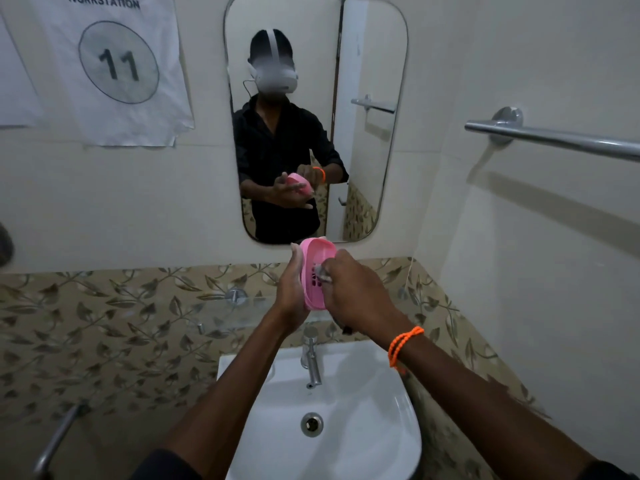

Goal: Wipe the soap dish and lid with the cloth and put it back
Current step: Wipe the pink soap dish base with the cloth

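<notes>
- Wiping underway: pink soap dish [317,271] is held up on edge over the white washbasin [346,427], open side turned to the right hand so the drain slots can be reached.
- Left hand [292,289] cups the dish's back, fingers pressed together along its rim, bracing it against the rubbing.
- Right hand [356,292] has fingers bunched, pinching a small grey cloth [323,273] against the slotted floor.
- Lid not visible; likely still to wipe.
- Glass shelf [221,313] below the mirror [315,116] looks like the put-back spot.
</notes>
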